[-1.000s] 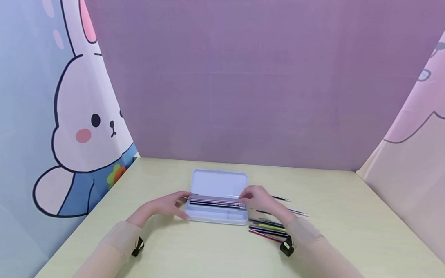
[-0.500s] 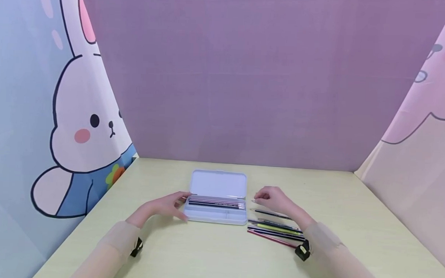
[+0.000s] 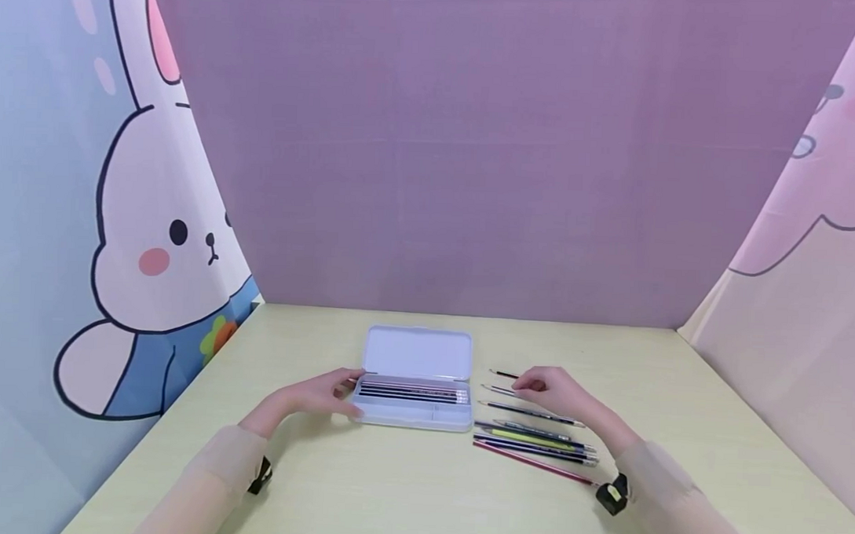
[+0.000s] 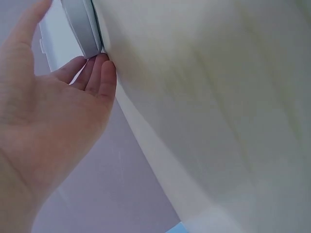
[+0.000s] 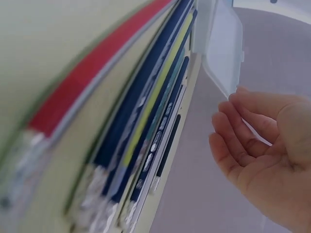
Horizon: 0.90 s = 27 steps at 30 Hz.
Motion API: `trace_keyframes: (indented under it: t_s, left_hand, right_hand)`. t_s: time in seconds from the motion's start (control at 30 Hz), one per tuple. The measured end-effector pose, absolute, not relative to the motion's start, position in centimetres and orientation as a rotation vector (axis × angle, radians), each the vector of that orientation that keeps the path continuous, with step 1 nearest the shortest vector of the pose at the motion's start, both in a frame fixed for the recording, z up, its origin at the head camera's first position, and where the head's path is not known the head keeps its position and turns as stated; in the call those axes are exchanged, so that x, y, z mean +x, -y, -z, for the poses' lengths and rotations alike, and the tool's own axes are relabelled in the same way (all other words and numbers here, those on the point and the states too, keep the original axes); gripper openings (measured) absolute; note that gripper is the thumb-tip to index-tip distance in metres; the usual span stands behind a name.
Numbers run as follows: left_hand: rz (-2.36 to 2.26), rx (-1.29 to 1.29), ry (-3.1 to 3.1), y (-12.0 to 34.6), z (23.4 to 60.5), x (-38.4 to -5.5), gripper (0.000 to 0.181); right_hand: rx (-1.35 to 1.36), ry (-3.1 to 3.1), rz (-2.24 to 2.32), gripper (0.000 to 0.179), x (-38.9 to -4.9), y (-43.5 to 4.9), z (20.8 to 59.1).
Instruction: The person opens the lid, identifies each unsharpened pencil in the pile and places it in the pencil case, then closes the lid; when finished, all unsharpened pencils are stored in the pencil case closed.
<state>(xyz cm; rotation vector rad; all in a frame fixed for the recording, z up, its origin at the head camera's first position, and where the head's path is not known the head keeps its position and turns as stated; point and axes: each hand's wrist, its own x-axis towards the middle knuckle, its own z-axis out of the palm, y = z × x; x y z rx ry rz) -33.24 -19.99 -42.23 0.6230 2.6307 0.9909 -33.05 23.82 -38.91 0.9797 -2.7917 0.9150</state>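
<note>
A pale pencil case (image 3: 394, 415) stands with its lid (image 3: 417, 353) raised; several dark pencils (image 3: 412, 392) lie in its rear compartment. My left hand (image 3: 320, 393) touches the left end of the case, thumb near the front corner, fingers near the back. In the left wrist view, its fingertips (image 4: 104, 73) meet the case's end. My right hand (image 3: 550, 389) hovers over two pencils right of the case, a black one (image 3: 503, 373) and a dark one (image 3: 497, 390), covering their right parts. The right wrist view shows its thumb and forefinger close together, with nothing visible between them.
Below the right hand lie a dark pencil (image 3: 531, 414) and a bunch of several dark pencils with a yellow-green one (image 3: 527, 439). A red pencil (image 3: 534, 463) lies in front. A purple cloth (image 3: 430, 181) hangs behind the table (image 3: 363, 493).
The right hand has moved from the case's right end to the right, over the loose pencils, uncovering more of them. The left hand has stayed at the case.
</note>
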Motion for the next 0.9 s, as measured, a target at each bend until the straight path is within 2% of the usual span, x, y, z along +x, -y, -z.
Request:
trace_keyframes:
  t_s: [0.2, 0.9]
  left_hand:
    - [-1.019, 0.638, -2.620, 19.9, 42.4, -33.4, 0.092]
    - [-1.044, 0.638, -2.633, 19.9, 42.3, -33.4, 0.082]
  right_hand:
    - [0.993, 2.823, -0.936, 0.019, -32.1, -24.9, 39.2]
    - [1.079, 2.851, -0.939, 0.012, -30.3, -27.7, 40.8]
